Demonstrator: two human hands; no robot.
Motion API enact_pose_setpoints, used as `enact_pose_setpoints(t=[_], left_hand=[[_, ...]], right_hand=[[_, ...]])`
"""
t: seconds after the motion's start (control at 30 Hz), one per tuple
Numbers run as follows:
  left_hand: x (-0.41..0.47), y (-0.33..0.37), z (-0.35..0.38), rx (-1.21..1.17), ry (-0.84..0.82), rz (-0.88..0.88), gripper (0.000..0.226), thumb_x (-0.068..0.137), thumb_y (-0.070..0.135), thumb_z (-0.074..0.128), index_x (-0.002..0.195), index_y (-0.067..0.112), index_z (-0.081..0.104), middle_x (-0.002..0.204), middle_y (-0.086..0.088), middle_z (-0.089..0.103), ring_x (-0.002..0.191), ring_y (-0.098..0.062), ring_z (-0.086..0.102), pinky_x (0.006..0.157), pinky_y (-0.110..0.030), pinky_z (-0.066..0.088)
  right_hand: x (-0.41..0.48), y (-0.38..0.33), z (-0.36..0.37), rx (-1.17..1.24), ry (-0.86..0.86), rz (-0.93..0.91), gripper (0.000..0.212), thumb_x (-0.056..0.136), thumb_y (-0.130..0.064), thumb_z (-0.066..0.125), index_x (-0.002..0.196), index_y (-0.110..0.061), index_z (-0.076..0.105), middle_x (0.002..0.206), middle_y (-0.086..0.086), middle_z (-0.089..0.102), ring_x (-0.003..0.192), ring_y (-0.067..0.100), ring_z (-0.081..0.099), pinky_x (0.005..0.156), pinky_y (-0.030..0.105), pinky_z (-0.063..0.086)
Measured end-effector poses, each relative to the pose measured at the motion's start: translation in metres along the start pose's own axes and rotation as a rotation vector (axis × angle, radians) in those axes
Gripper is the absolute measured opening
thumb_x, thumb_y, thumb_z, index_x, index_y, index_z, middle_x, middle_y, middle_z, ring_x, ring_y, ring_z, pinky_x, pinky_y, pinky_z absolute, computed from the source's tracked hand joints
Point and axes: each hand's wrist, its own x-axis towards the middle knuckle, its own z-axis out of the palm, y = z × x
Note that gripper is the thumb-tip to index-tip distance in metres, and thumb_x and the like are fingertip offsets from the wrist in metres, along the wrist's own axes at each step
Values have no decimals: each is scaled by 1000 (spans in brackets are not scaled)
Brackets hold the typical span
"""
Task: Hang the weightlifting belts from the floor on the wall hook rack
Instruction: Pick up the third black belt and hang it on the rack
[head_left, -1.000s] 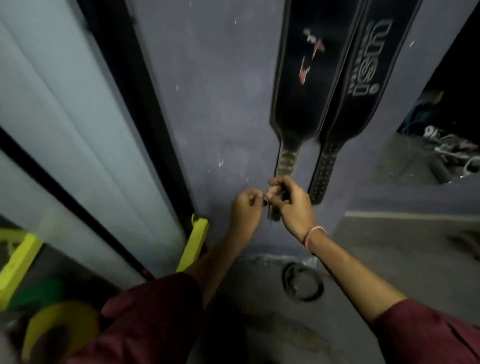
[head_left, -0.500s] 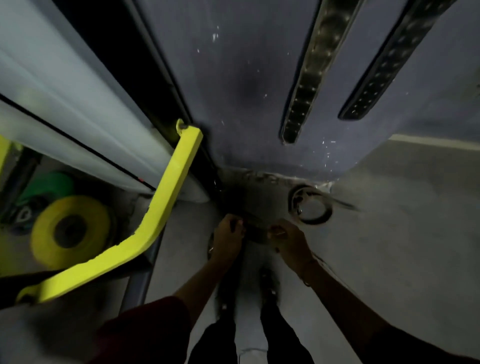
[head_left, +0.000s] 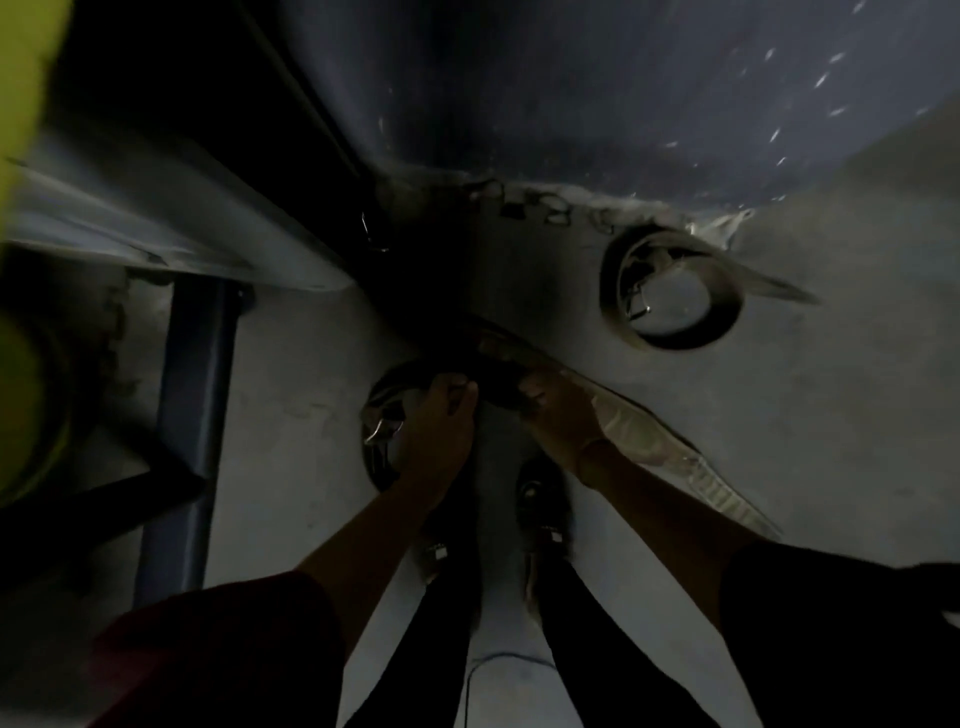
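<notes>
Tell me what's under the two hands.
A dark belt, gripped by the left hand and right hand, with grey floor below. Its buckle and pale strap show on either side. The stretch beneath the fingers is covered.

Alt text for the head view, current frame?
Seen from above, a person's left hand and right hand grip a dark, partly coiled weightlifting belt on the grey floor by their feet. A second coiled dark belt lies nearer the blue-grey wall.
</notes>
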Motion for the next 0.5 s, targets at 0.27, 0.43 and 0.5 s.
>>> enact_pose_setpoints(t=[0.27,0.43,0.5], left_hand=[[123,-88,61,-212,17,5,23,100,17,54,120,7,56,111,-4,61,105,-17,58,97,-34,47],[181,-98,62,-229,52,30,28,101,21,51,125,6,52,109,0,59,104,-14,59,94,-31,48],[196,-102,60,-237,81,11,34,102,21,49,132,5,50,116,-3,59,111,-18,58,96,-31,47]], right_hand=[[144,102,71,-101,53,124,38,99,-20,48,134,-6,51,133,17,57,123,31,54,104,31,44],[208,89,106,-268,75,2,38,99,-21,48,131,-1,53,131,22,57,122,37,53,104,39,40],[227,80,122,-316,59,-44,41,98,-24,50,131,0,52,132,24,56,122,40,52,105,43,41]])
